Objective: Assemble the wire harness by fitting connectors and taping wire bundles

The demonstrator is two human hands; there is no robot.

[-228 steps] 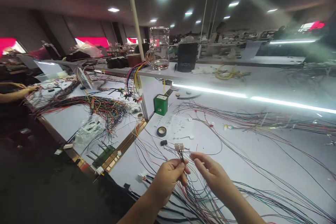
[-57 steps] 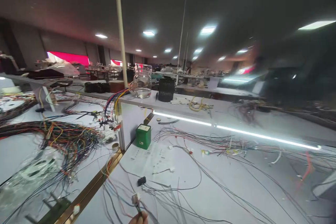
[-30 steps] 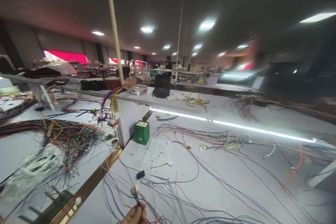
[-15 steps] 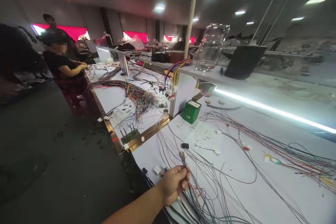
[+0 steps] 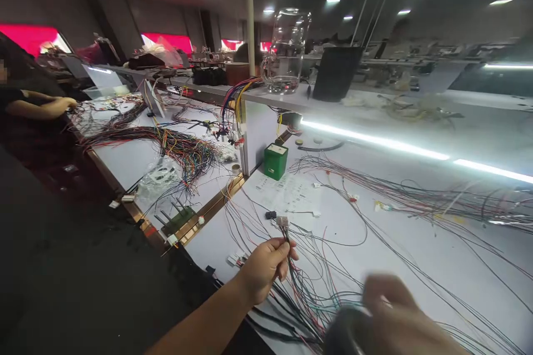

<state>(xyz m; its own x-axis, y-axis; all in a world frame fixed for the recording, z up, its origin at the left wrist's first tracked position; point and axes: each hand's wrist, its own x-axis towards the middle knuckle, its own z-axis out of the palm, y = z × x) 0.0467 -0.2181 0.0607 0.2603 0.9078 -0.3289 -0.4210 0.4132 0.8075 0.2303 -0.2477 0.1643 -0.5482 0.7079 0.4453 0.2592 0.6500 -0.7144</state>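
My left hand is closed around a bundle of thin wires just below a pale multi-pin connector. The connector points away from me above the worktop. At the lower right, my right hand is smeared by motion, its fingers curled around a dark round thing that looks like a roll of black tape. Beneath both hands, loose black, red and green wires spread over the table. A small black connector lies just beyond the pale one. White connectors rest left of my left hand.
A green box stands on the worktop by the divider, near a printed sheet. Long wires run along the right. A glass jug sits on the shelf. A co-worker's arm is at the far left bench.
My right hand has come into view at the lower right with the dark round thing. The view has swung right; my left hand still grips the wires.
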